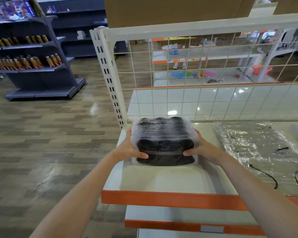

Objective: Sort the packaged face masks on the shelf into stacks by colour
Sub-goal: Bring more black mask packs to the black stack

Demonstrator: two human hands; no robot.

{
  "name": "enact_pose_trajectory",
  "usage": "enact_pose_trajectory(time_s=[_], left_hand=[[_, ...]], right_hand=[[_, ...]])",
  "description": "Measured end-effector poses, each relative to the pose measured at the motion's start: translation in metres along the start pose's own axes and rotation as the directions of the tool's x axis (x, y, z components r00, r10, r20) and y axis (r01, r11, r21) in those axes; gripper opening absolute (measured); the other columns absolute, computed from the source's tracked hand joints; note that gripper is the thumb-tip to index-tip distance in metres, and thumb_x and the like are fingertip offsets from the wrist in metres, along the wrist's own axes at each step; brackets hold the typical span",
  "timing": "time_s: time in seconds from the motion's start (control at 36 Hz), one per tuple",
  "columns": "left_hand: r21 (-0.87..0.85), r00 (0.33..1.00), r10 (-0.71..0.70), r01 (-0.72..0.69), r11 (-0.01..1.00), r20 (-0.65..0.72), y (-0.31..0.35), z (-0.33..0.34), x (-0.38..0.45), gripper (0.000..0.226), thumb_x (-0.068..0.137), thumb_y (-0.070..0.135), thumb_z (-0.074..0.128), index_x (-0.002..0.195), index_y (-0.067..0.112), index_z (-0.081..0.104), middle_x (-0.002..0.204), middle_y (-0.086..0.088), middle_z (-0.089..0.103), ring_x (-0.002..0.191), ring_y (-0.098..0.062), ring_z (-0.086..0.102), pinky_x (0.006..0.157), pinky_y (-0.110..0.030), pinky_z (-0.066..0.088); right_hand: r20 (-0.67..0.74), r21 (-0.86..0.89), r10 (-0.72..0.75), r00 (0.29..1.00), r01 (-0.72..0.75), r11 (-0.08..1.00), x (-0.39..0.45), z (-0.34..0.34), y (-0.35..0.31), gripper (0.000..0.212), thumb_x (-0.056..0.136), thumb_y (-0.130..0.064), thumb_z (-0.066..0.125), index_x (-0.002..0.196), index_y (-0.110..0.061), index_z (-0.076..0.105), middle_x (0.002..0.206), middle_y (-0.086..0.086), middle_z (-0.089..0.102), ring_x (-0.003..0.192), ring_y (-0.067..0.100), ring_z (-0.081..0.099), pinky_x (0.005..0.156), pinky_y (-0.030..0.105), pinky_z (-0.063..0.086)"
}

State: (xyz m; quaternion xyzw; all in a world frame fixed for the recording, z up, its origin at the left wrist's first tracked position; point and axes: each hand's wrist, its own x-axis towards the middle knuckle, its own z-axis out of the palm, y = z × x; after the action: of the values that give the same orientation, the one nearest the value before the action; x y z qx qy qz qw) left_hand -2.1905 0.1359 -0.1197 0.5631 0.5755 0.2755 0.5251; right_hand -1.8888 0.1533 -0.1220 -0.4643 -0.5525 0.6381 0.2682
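On the white shelf's point(162, 179) left end, the left hand point(127, 148) and right hand point(205, 149) are gripping opposite sides of a plastic-wrapped stack of black masks point(163, 141); clear packaged masks point(258, 143) are lying right.

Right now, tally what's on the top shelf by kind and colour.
Black mask stacks, wrapped: 1, the stack, gripped by the left hand and the right hand.
Clear packets: 1 heap; the number in it cannot be told.
Loose black loops: several, uncountable.
Total: 2 groups on the shelf.
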Motion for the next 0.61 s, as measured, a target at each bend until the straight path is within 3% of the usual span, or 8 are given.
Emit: enact_pose_trajectory(time_s=[0.11,0.25,0.36,0.53,0.61], left_hand=[[0.024,0.999,-0.019,0.018,1.0,0.037,0.006,0.0,-0.002,0.163,0.025,0.037,0.095,0.146,0.036,-0.014,0.154,0.002,0.012,0.14,-0.023,0.026,0.111,-0.045,0.033],[0.086,0.998,-0.051,0.048,0.995,0.03,0.008,-0.001,-0.001,0.165,0.025,0.041,0.095,0.146,0.037,-0.017,0.158,0.0,0.005,0.142,-0.025,0.022,0.114,-0.045,0.027],[0.109,0.997,-0.078,0.076,0.991,0.021,0.008,0.0,0.0,0.158,0.034,0.034,0.093,0.147,0.037,-0.018,0.158,0.001,-0.001,0.144,-0.024,0.017,0.116,-0.045,0.023],[0.23,0.989,-0.15,0.15,0.962,-0.019,0.001,-0.005,0.005,0.173,0.014,0.062,0.088,0.146,0.036,-0.02,0.149,-0.017,0.032,0.143,-0.021,0.021,0.118,-0.04,0.016],[0.254,0.991,-0.122,0.134,0.958,-0.059,0.006,-0.002,0.005,0.16,0.03,0.049,0.091,0.149,0.028,-0.014,0.156,-0.009,0.016,0.145,-0.022,0.011,0.118,-0.041,0.015]], right_hand=[[0.012,-0.001,0.007,1.0,-0.007,1.0,0.004,-0.002,0.002,0.132,0.038,-0.019,0.089,0.143,-0.04,0.012,0.137,0.0,0.047,0.125,0.021,0.046,0.111,0.043,0.033],[0.025,-0.035,0.045,0.999,-0.044,0.998,0.008,-0.005,0.003,0.15,0.029,-0.032,0.097,0.146,-0.044,0.005,0.149,0.002,0.035,0.135,0.026,0.036,0.114,0.049,0.026],[0.05,-0.058,0.052,0.997,-0.049,0.997,0.01,-0.006,0.002,0.144,0.033,-0.029,0.096,0.145,-0.046,0.007,0.15,-0.002,0.031,0.137,0.025,0.033,0.115,0.048,0.025],[0.056,-0.092,0.056,0.997,-0.051,0.994,0.012,-0.006,-0.003,0.128,0.053,-0.004,0.082,0.147,-0.04,0.004,0.148,-0.002,0.034,0.135,0.021,0.035,0.114,0.039,0.029],[0.033,-0.113,0.058,0.998,-0.054,0.992,0.014,-0.006,-0.004,0.127,0.053,-0.006,0.082,0.148,-0.036,0.004,0.148,-0.001,0.033,0.135,0.022,0.035,0.115,0.042,0.028]])
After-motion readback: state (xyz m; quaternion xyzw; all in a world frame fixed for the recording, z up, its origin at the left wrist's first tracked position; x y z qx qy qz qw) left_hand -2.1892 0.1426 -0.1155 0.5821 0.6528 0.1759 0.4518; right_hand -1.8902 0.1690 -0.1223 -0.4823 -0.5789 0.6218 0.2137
